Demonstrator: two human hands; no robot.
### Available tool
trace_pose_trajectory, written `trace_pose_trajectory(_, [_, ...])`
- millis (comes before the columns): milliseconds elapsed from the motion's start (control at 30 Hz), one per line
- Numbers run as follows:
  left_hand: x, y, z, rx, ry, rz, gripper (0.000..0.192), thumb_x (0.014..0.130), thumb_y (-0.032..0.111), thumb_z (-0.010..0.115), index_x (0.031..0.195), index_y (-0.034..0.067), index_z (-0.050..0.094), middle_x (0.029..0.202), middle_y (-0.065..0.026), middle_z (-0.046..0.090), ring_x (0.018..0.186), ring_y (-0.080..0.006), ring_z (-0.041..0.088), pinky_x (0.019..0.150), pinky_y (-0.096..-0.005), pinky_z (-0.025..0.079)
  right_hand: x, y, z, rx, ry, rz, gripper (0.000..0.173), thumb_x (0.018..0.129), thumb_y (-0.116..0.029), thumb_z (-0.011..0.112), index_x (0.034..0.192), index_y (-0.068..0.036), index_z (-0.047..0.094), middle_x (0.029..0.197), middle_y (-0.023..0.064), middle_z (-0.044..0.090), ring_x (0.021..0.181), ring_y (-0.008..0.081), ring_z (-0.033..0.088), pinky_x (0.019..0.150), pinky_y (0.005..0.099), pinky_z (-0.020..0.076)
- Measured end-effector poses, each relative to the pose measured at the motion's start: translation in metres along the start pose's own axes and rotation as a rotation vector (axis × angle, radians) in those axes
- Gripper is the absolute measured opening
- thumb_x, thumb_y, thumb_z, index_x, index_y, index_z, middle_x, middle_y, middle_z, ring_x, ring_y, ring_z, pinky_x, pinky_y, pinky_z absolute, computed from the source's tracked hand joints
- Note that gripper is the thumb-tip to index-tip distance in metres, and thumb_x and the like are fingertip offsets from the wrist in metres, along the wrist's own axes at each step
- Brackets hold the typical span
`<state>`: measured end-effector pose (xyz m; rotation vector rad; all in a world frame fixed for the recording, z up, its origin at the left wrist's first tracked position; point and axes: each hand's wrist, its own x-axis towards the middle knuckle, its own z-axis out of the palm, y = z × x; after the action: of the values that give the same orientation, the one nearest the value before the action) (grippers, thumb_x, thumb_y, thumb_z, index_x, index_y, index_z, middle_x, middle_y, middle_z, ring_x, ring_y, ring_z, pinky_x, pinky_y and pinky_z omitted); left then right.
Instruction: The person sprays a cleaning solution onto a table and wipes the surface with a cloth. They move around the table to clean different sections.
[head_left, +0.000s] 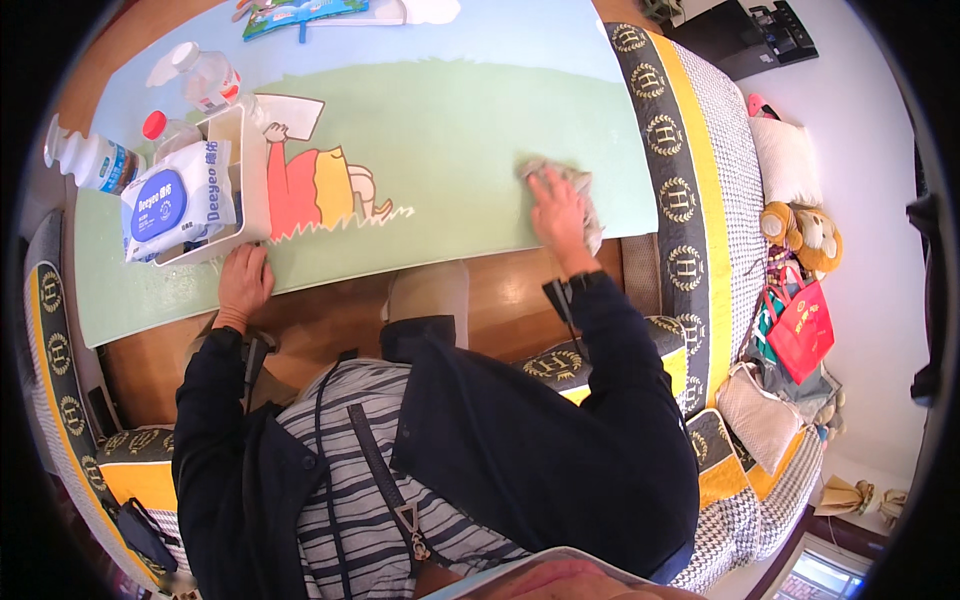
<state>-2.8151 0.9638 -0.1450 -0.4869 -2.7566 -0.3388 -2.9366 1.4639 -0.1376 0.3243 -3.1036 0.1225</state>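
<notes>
My right hand (559, 214) presses a greyish cloth (589, 199) flat on the green part of the printed tabletop cover (450, 150), close to the right corner. Part of the cloth shows beyond my fingers and along the hand's right side. My left hand (246, 276) rests at the near table edge with its fingers curled, against the corner of a white storage box (256, 180); I see nothing held in it. A pack of Deeyeo wipes (180, 199) lies over the top of that box.
Beside the box stand a white bottle (101, 161), a red-capped bottle (166, 135) and a white-capped clear bottle (206, 79). A colourful book (300, 15) lies at the far edge. Right of the table runs a sofa (712, 150) with a plush toy (814, 240) and red bag (802, 330).
</notes>
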Motion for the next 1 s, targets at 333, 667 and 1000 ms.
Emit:
trace_pose_trajectory(333, [-0.003, -0.004, 0.002, -0.020, -0.090, -0.047, 0.025, 0.069, 0.006, 0.057, 0.093, 0.003, 0.050, 0.086, -0.0158, 0.050, 0.082, -0.0354, 0.050, 0.074, -0.0423, 0.042, 0.073, 0.086, 0.000, 0.000, 0.075, -0.079, 0.046, 0.078, -0.007, 0.050, 0.121, -0.019, 0.054, 0.134, 0.0091, 0.042, 0.118, 0.0312, 0.042, 0.098, 0.0431, 0.0347])
trace_pose_trajectory(667, [-0.008, -0.005, -0.003, -0.041, -0.155, -0.103, 0.026, 0.066, 0.005, 0.059, 0.091, 0.003, 0.054, 0.091, -0.0136, 0.056, 0.082, -0.0330, 0.054, 0.071, -0.0403, 0.044, 0.267, 0.163, 0.029, -0.068, 0.065, 0.148, 0.045, 0.084, -0.021, 0.042, 0.128, -0.022, 0.048, 0.136, 0.0126, 0.038, 0.126, 0.0305, 0.034, 0.101, 0.0424, 0.0317])
trace_pose_trajectory(1000, [0.000, -0.003, -0.006, -0.053, -0.099, -0.046, 0.024, 0.067, 0.005, 0.058, 0.089, 0.002, 0.053, 0.086, -0.0143, 0.052, 0.080, -0.0335, 0.052, 0.071, -0.0403, 0.043, 0.198, 0.117, 0.031, -0.113, 0.218, -0.146, 0.048, 0.075, -0.014, 0.054, 0.122, -0.018, 0.053, 0.129, 0.0154, 0.045, 0.115, 0.0339, 0.044, 0.094, 0.0468, 0.0374])
